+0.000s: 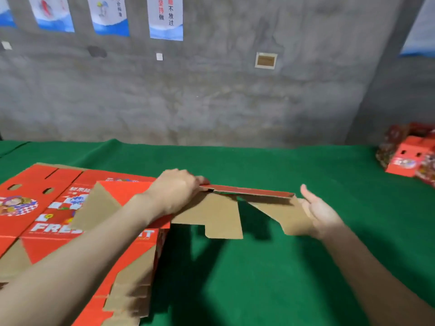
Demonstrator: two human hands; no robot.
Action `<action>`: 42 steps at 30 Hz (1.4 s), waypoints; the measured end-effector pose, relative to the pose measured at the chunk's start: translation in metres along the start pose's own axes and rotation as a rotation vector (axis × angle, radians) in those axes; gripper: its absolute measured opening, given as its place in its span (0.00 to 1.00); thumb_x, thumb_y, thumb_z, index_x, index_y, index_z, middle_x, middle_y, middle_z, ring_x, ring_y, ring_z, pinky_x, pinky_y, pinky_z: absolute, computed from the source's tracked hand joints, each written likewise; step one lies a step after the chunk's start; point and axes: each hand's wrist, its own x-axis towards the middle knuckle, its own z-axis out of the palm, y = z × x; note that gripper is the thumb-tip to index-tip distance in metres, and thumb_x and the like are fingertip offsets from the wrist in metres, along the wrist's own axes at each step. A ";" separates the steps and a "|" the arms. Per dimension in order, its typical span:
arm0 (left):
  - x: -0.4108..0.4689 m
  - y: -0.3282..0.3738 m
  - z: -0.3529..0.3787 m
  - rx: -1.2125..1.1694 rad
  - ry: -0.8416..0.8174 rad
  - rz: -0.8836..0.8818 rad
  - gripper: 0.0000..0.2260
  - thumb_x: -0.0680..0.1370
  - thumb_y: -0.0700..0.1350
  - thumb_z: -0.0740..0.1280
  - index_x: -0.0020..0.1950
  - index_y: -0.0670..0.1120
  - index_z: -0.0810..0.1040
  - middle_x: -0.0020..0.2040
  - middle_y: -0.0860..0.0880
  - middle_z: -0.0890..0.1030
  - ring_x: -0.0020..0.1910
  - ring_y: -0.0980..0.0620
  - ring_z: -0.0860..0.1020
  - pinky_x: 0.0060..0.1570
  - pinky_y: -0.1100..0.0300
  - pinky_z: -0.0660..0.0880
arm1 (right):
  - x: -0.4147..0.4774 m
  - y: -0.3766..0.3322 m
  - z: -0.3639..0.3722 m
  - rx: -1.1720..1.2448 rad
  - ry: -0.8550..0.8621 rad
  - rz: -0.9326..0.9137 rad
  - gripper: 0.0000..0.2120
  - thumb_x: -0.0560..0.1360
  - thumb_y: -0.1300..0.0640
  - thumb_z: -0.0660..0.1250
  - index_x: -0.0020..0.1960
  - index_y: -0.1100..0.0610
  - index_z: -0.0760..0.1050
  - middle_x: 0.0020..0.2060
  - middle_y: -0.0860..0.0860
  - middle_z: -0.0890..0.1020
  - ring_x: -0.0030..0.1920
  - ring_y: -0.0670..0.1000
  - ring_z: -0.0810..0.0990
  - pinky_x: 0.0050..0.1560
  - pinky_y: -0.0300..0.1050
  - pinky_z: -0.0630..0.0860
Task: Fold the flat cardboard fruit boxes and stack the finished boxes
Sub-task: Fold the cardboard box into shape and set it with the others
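Green felt table (282, 165): your left hand (176, 191) pinches the red-brown cardboard box blank (219, 217); your right hand (322, 212), open at its end flap (287, 215), should push evenly.

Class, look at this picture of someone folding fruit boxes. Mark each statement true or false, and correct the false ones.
1. The left hand grips the top edge of a cardboard box. True.
2. The right hand is clenched in a fist. False: it is open, with its fingers straight, against a brown flap of the box.
3. The table has a blue cover. False: the cover is green.
4. A pile of flat boxes lies on the table's left side. True.
5. The wall behind is bare. False: posters hang on it.
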 end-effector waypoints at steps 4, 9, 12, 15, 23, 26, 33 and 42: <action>0.054 0.030 -0.017 -0.026 0.062 -0.027 0.13 0.82 0.53 0.55 0.59 0.53 0.77 0.50 0.46 0.82 0.51 0.42 0.79 0.47 0.55 0.72 | -0.022 -0.011 -0.035 0.305 -0.085 -0.241 0.21 0.83 0.50 0.50 0.63 0.66 0.69 0.46 0.66 0.83 0.44 0.63 0.84 0.44 0.53 0.83; 0.100 0.067 -0.027 -0.106 0.004 -0.153 0.13 0.82 0.52 0.56 0.53 0.47 0.78 0.51 0.41 0.81 0.52 0.40 0.78 0.48 0.54 0.71 | -0.025 0.000 -0.058 -0.747 0.067 -1.048 0.27 0.74 0.75 0.60 0.61 0.46 0.71 0.64 0.52 0.76 0.45 0.45 0.83 0.45 0.38 0.79; 0.112 0.090 -0.034 -0.213 -0.068 -0.166 0.13 0.82 0.51 0.59 0.45 0.44 0.75 0.49 0.39 0.80 0.51 0.39 0.77 0.43 0.56 0.67 | -0.023 -0.018 -0.059 -1.166 -0.082 -1.156 0.40 0.71 0.68 0.71 0.71 0.38 0.58 0.73 0.34 0.59 0.54 0.40 0.76 0.50 0.31 0.73; 0.121 0.108 -0.039 -0.392 -0.174 -0.165 0.15 0.81 0.50 0.60 0.36 0.46 0.70 0.38 0.46 0.78 0.39 0.45 0.76 0.36 0.60 0.64 | -0.018 -0.045 -0.068 -1.224 -0.120 -1.211 0.37 0.68 0.59 0.76 0.71 0.43 0.64 0.71 0.31 0.60 0.55 0.33 0.72 0.53 0.27 0.67; 0.109 0.127 -0.011 -0.635 -0.494 -0.249 0.13 0.81 0.53 0.60 0.52 0.51 0.83 0.44 0.59 0.81 0.37 0.64 0.76 0.36 0.71 0.69 | -0.013 -0.076 -0.082 -1.624 -0.316 -1.025 0.17 0.70 0.33 0.60 0.53 0.40 0.68 0.60 0.38 0.75 0.45 0.29 0.71 0.46 0.32 0.71; 0.114 0.134 -0.006 -0.613 -0.501 -0.284 0.13 0.81 0.51 0.59 0.59 0.51 0.81 0.50 0.57 0.79 0.44 0.59 0.77 0.45 0.67 0.69 | -0.008 -0.065 -0.085 -1.617 -0.366 -0.883 0.25 0.68 0.32 0.63 0.63 0.32 0.61 0.57 0.33 0.73 0.45 0.26 0.70 0.46 0.30 0.67; 0.120 0.128 -0.015 -0.745 -0.807 -0.291 0.11 0.83 0.45 0.56 0.56 0.54 0.78 0.55 0.50 0.81 0.55 0.47 0.80 0.52 0.45 0.79 | -0.008 -0.061 -0.090 -1.543 -0.425 -0.681 0.19 0.79 0.45 0.61 0.39 0.56 0.81 0.32 0.37 0.81 0.33 0.39 0.81 0.44 0.46 0.79; 0.107 0.065 -0.017 -0.665 -0.549 -0.497 0.16 0.80 0.37 0.54 0.56 0.50 0.79 0.32 0.54 0.80 0.31 0.51 0.81 0.27 0.54 0.79 | -0.016 -0.072 -0.112 -1.236 -0.245 -0.750 0.16 0.75 0.42 0.66 0.44 0.54 0.81 0.39 0.42 0.85 0.40 0.40 0.82 0.41 0.38 0.77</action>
